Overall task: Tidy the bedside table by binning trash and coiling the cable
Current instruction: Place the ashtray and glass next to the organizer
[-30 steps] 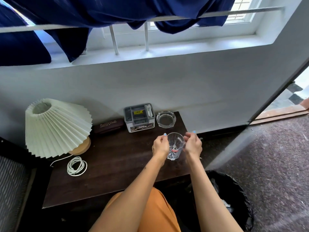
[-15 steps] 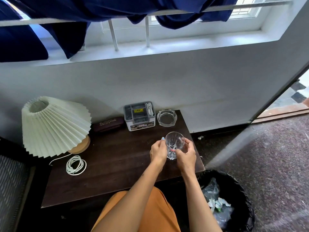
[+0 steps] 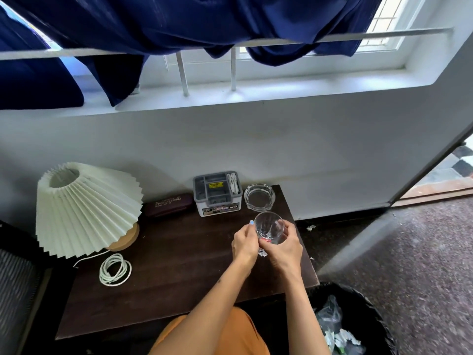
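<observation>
A clear drinking glass stands near the right end of the dark wooden bedside table. My left hand and my right hand wrap around its lower part from either side. A small crumpled scrap shows between the hands at the glass's base. A white cable lies coiled on the table's left part, one end running under the pleated lamp. A black-lined bin with wrappers in it stands on the floor at the lower right.
Along the wall stand a dark glasses case, a grey organiser box and a glass ashtray. Small paper bits lie on the floor right of the table. Blue curtains hang above.
Both hands have slid lower down the glass and closed around its base. The view has tilted down, showing more of the bin.
</observation>
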`<state>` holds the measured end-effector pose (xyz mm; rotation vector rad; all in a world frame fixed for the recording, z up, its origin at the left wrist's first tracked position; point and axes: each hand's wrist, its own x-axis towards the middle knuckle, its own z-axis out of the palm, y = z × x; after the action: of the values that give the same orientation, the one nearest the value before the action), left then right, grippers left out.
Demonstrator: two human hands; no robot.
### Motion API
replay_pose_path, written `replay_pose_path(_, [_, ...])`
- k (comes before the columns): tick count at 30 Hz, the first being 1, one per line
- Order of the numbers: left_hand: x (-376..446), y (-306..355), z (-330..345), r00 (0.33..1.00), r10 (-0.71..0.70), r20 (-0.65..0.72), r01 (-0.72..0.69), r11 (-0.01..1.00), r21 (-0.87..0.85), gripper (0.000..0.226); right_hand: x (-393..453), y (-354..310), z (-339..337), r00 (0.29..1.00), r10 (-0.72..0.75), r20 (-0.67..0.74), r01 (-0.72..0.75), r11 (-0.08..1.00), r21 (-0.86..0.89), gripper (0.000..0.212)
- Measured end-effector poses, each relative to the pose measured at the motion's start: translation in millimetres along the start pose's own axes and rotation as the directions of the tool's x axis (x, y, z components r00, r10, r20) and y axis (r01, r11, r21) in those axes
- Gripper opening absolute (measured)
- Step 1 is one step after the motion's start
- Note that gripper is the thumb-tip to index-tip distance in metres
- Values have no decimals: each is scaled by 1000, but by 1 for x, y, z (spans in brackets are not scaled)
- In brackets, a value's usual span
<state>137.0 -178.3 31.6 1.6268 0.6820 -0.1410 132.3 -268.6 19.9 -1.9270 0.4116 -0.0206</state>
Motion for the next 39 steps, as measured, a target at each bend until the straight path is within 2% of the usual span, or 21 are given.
replay_pose_path(4, [10, 23, 2, 997, 34, 73, -27, 996, -85, 53, 22, -15, 3, 999, -52, -8, 52, 999, -10, 73])
replay_pose_path(11, [32, 70, 11, 985, 155, 78, -145, 982, -120, 74, 66, -47, 11, 988, -140, -67, 140, 990, -10, 75])
replay_pose_path(16, [55, 85, 14, 975, 212, 68, -202, 970, -139, 72, 93, -58, 23, 983, -160, -85, 155, 986, -65, 80])
replay_pose_path(23, [67, 83, 14, 944, 258, 206, -175, 919, -353, 62, 110, -55, 38, 984, -167, -67, 161, 984, -76, 73])
replay_pose_path(30, [79, 74, 19, 930, 317, 188, -238, 907, -347, 52, 121, -45, 44, 989, -143, -29, 140, 987, -77, 73])
replay_pose_path(36, [86, 70, 22, 926, 314, 208, -235, 913, -334, 51, 121, -47, 43, 989, -145, -27, 142, 985, -99, 63])
replay_pose_path(39, [88, 70, 22, 929, 306, 207, -228, 916, -330, 52, 121, -46, 44, 990, -139, -19, 137, 985, -109, 65])
